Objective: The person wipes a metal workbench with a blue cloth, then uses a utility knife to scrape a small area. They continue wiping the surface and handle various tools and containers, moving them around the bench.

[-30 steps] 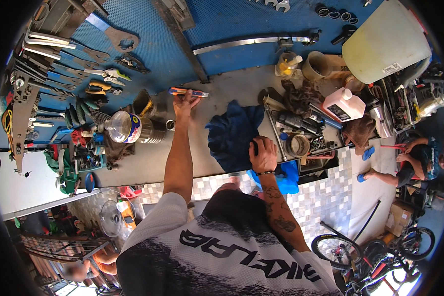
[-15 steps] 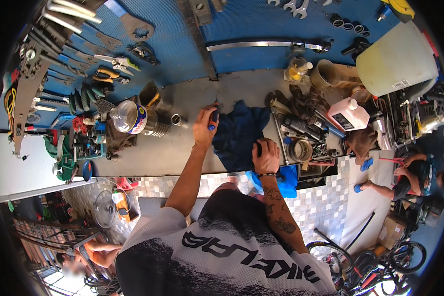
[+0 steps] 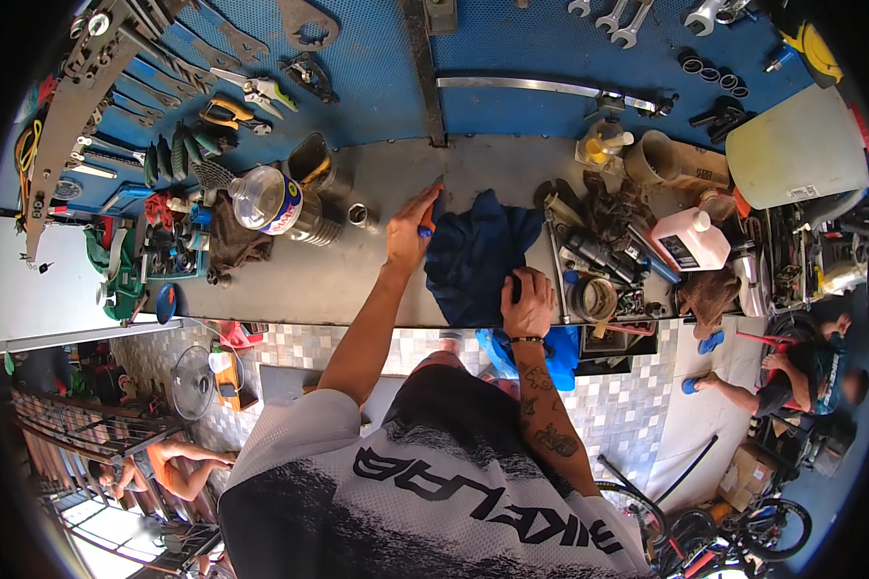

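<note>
A crumpled dark blue cloth [image 3: 478, 256] lies on the grey metal workbench [image 3: 343, 289] in front of me. My left hand [image 3: 411, 229] is at the cloth's left edge, its fingers closed around a blue-handled tool [image 3: 425, 232]; the hand covers most of it, so its kind does not show. At the cloth's lower right edge is my right hand [image 3: 529, 304], fingers curled on a small black rounded object [image 3: 516, 288] that is mostly hidden. A metal socket [image 3: 358, 214] stands left of my left hand, near a cut clear plastic bottle [image 3: 285, 205].
Right of the cloth lie loose tools, a metal ring-shaped part [image 3: 594, 298] and a pinkish-white jug [image 3: 690, 239]. A large translucent container [image 3: 792, 147] stands farther back. Wrenches and pliers hang on the blue wall panel [image 3: 377, 58]. Another person [image 3: 792, 372] sits at the right.
My left hand has moved slightly farther away along the cloth's left edge, with its fingers straighter. My right hand stays at the cloth's lower right edge. The whole view has shifted slightly.
</note>
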A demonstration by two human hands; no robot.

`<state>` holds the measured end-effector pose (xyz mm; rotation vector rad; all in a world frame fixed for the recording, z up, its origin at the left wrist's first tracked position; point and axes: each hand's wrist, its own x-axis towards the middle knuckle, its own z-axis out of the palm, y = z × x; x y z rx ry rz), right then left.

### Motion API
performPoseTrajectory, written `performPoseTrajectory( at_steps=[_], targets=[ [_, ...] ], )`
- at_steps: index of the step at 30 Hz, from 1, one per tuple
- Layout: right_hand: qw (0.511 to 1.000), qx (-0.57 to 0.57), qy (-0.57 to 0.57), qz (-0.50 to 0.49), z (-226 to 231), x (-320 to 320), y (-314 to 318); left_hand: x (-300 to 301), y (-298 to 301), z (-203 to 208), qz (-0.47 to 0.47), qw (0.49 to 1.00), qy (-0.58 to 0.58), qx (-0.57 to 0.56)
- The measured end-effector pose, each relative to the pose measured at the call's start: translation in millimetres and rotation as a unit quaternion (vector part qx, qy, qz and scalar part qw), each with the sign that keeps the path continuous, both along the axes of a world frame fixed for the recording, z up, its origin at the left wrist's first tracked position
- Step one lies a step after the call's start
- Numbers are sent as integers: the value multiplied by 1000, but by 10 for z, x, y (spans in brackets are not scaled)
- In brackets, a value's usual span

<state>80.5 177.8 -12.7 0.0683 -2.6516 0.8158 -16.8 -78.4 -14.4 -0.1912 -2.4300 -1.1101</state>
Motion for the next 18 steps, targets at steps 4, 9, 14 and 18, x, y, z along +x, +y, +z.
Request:
performPoseTrajectory(
  at_steps=[4, 9, 14, 18],
  targets=[
    [1000, 0, 1, -1, -6, 4, 4, 19, 11, 27, 17, 999, -26, -23],
    [1000, -3, -2, -3, -22, 3, 9, 26, 31, 52, -9, 1000, 5, 18],
    [1000, -1, 0, -3, -39, 0, 10, -1, 9, 25, 0, 1000, 12, 24],
    [1000, -1, -3, -7, -26, 1, 4, -59, 1, -20, 6, 1000, 19, 19]
  ],
)
